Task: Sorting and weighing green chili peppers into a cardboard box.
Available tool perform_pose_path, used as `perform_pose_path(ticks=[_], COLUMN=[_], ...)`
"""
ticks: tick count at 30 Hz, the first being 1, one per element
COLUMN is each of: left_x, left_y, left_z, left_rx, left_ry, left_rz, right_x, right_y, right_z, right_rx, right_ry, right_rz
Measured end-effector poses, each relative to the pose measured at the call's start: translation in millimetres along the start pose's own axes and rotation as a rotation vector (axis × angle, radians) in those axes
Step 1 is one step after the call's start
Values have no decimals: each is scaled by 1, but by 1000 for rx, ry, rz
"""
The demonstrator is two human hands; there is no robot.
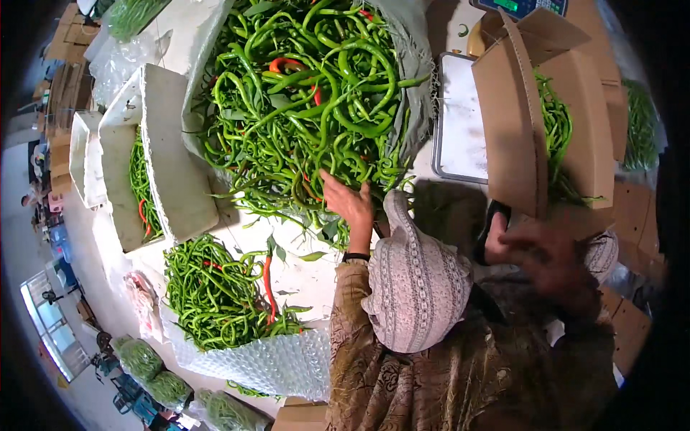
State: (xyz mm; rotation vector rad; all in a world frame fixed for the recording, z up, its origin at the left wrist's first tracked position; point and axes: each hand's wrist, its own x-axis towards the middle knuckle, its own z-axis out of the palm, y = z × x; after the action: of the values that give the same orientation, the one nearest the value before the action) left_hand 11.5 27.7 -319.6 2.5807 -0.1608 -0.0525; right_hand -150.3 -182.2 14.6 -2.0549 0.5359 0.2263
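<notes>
My left hand (349,202), at the end of a brown patterned sleeve, rests on the near edge of a heap of long green chili peppers (302,91) in a large woven sack. Its index finger and thumb are apart, and no pepper is visibly gripped. My right hand (539,250) is blurred, just below a cardboard box (512,118) holding more green peppers; its fingers cannot be made out. Pale patterned cloth (420,285) bulges between the arms. Beside the sack, a few red peppers lie among the green; one long red pepper (268,285) lies at lower left.
A white foam box (178,145) with peppers stands left of the sack. Below it, more peppers (215,291) lie in a pile by bubble wrap (253,361). A flat white scale platform (461,118) adjoins the cardboard box. Bagged peppers (167,388) stand at lower left.
</notes>
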Motion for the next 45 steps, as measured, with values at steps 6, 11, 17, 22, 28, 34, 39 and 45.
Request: perform_pose_path(ticks=[6, 11, 17, 22, 28, 34, 39, 45], left_x=[16, 29, 48, 59, 60, 39, 7, -41], left_y=[3, 1, -11, -3, 24, 80, 137, 204], left_z=[-24, -91, -179, -227, -270, -332, -362, -354], left_rx=[-336, -831, -1008, -1321, -1390, -1516, -1453, -1513], left_ry=[74, -76, -324, -131, -352, -368, -300, -486], left_rz=[28, -199, -326, -269, -316, -113, -29, -64], right_x=[16, 22, 24, 21, 16, 13, 11, 7], right_y=[34, 58, 74, 71, 56, 31, -5, -57], right_z=[43, 50, 59, 62, 55, 42, 29, 21], right_rx=[7, 326, 19, 93, 129, 417, 560, 781], right_ry=[4, -28, -55, -126, -113, -201, -180, -62], right_rz=[-102, 294, 18, 67, 7, 91, 41, -240])
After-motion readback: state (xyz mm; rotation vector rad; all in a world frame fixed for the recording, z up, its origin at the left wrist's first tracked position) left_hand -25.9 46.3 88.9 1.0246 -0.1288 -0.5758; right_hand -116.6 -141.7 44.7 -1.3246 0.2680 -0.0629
